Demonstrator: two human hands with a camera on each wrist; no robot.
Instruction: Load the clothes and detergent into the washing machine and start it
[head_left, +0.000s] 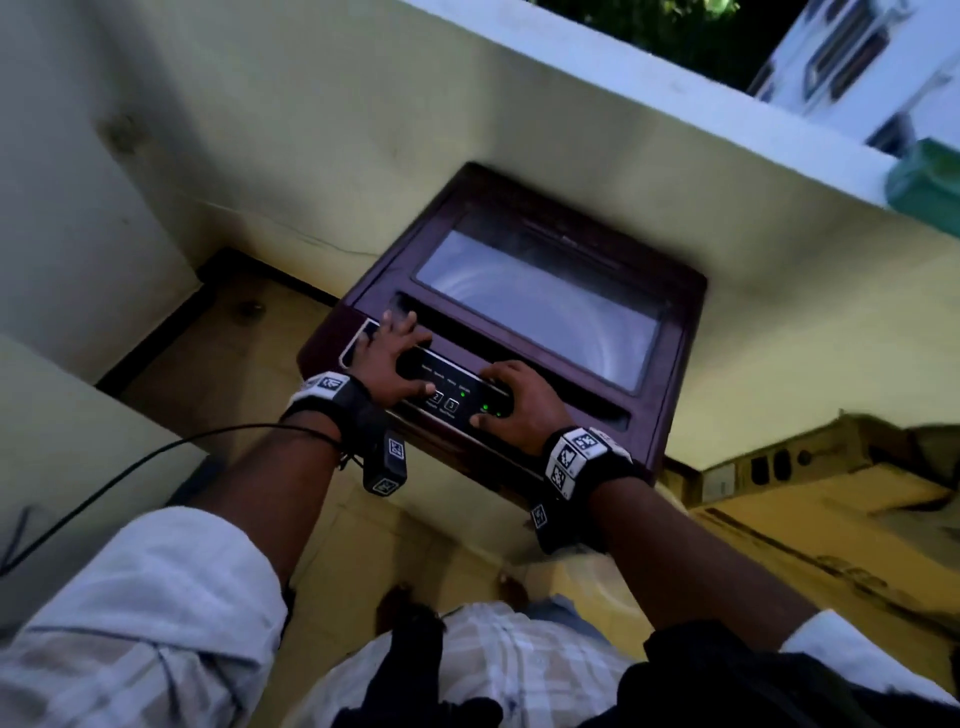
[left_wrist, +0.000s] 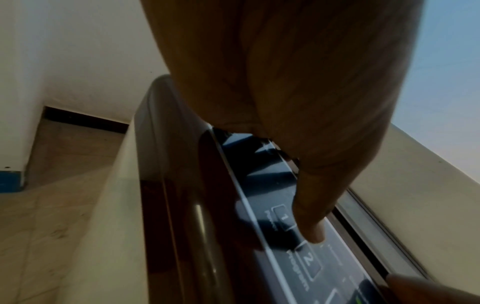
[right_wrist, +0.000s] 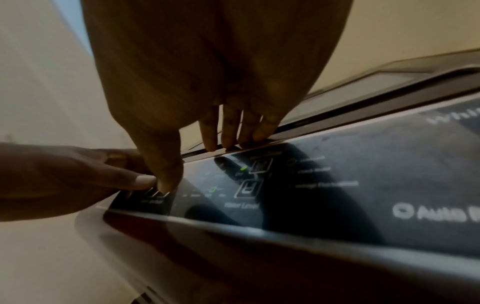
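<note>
I have both hands on the washing machine's control panel, its glass lid shut just behind, because starting it seems the only step left: my left hand lies spread and flat, thumb by button 2, while my right hand rests fingers loosely apart on the panel's far edge, thumb down on a key. Clothes and detergent are hidden under the lid, and blur keeps me from reading which key that thumb covers.
</note>
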